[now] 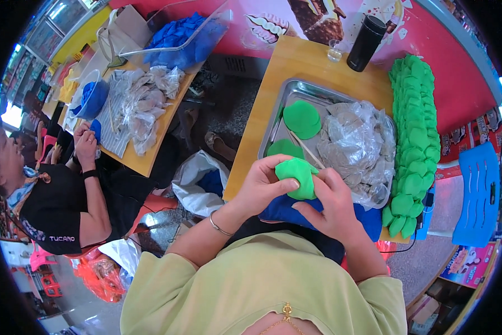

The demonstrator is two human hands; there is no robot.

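Observation:
My left hand [262,186] is closed on a thin, soft green round sheet [296,174], its thumb pressed on the front. The sheet is bent into a cupped shape. At its right side, my right hand [336,205] has its fingers curled against the edge, with the thumb lower and apart. Just beyond my hands is a metal tray [277,103]. Flat green discs [301,119] lie in its left part beside a thin wooden stick [307,149]. Clear plastic [354,131] covers a greyish mass filling the right part.
Folded green pieces [412,134] form a long stack right of the tray. A black bottle [367,43] and small clear cup [334,51] stand behind. At left, a co-worker [61,201] holds a blue piece at another table. A blue chair [477,195] is at right, a white sack [199,181] between tables.

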